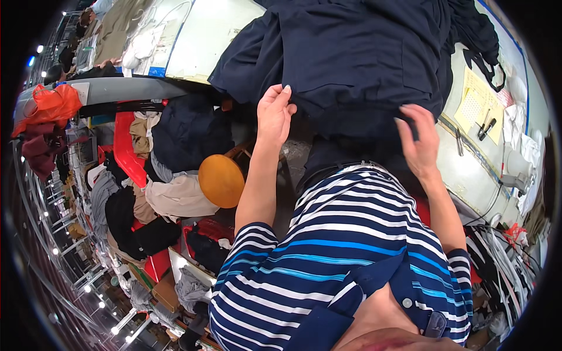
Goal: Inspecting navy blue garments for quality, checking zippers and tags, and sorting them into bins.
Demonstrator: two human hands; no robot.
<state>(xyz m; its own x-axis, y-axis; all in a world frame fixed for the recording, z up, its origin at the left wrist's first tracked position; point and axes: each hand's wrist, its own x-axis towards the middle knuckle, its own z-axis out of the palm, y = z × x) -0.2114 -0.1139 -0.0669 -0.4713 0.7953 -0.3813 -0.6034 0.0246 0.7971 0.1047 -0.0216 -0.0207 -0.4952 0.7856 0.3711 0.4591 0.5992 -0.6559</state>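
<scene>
A dark navy garment (342, 57) is spread over the white worktable (206, 39), and its near edge hangs toward my body. My left hand (275, 115) pinches the garment's edge between thumb and forefinger, at the left end of that hem. On the other side, my right hand (419, 140) is over the garment's near right part with thumb and fingers apart. Nothing shows between those fingers, though whether the tips touch the cloth is unclear. A stitched seam or pocket outline runs across the fabric between the hands.
Yellow paper sheets (472, 103), black markers (486, 129) and metal tweezers (459, 142) lie on the table at right. A round wooden stool (221, 180) stands at lower left, beside heaped clothing (189, 131) and red bins (129, 149). An orange plastic bag (55, 103) sits farther left.
</scene>
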